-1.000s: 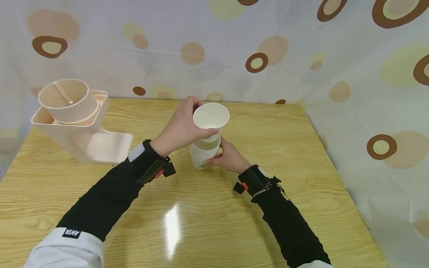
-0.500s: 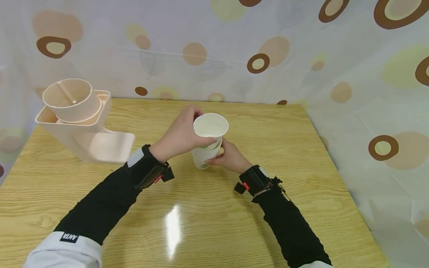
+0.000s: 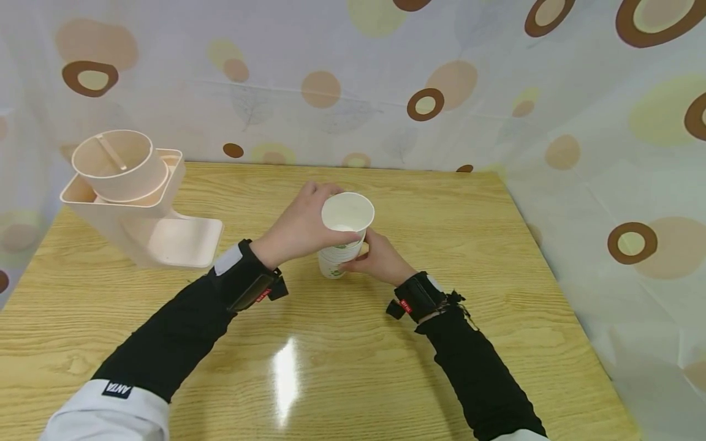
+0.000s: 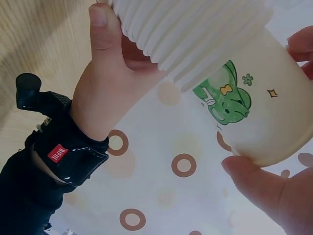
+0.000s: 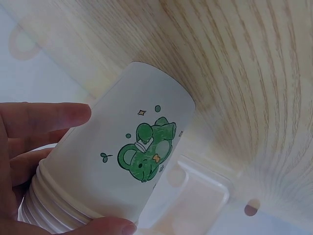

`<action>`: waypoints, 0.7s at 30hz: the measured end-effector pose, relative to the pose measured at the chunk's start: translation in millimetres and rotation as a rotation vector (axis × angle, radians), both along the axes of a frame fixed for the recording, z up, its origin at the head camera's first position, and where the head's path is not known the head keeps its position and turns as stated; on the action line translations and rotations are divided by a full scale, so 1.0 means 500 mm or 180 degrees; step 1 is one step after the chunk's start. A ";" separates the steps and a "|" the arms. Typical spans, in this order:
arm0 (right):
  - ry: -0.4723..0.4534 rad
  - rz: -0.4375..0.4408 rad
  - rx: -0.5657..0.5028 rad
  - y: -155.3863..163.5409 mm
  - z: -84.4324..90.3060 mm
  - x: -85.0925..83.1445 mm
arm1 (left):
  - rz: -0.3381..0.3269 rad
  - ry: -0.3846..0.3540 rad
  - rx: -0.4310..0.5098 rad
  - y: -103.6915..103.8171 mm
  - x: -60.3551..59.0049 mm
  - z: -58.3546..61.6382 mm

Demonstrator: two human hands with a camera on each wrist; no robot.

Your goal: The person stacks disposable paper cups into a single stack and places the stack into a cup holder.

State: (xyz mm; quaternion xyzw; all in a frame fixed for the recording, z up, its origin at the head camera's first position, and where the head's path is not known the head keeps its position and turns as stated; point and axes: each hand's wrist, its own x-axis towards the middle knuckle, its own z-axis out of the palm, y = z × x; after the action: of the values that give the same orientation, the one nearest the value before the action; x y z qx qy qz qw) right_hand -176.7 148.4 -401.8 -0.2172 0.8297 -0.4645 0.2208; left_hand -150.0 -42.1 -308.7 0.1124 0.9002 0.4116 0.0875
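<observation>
A: Near the middle of the wooden table [image 3: 386, 343], a stack of paper cups [image 3: 337, 260] is held upright, its base at or just above the tabletop. The left hand [image 3: 300, 226] is wrapped round the top cup [image 3: 347, 215], thumb and fingers curled about its wall just below the rim. The right hand [image 3: 377, 257] is curled round the lower cups, the stack pinched between thumb and fingers.

B: Which step is judged to be in hand?

A: The top cup appears to be seated in the stack. For the next move, the lower cups would likely have to be held firm by the right hand.

B: What is shown by the wrist views that is missed from the head?

A: In the left wrist view the many ribbed rims [image 4: 195, 44] are counted out plainly, and a green cartoon print [image 4: 222, 95] is seen on the outermost cup. In the right wrist view the same print [image 5: 144, 152] is shown. Only from the head is the beige cup dispenser [image 3: 127, 196] placed, well apart on the left.
</observation>
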 end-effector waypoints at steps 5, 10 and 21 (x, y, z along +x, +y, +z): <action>-0.0045 -0.0014 -0.0003 0.000 0.001 0.001 | 0.0007 -0.0064 -0.0108 0.009 -0.001 -0.008; -0.0024 0.0001 -0.0012 0.000 0.002 0.002 | 0.0035 -0.0087 -0.0198 0.013 -0.001 -0.016; -0.0006 0.0022 -0.0011 0.001 -0.005 -0.003 | 0.0116 -0.0042 -0.0328 0.019 -0.003 -0.034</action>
State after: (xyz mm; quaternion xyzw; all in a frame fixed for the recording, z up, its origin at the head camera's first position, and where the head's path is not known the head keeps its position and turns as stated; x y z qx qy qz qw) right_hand -178.3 149.1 -404.0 -0.2200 0.8279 -0.4654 0.2228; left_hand -151.4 -32.8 -325.6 0.0886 0.9214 0.3670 0.0916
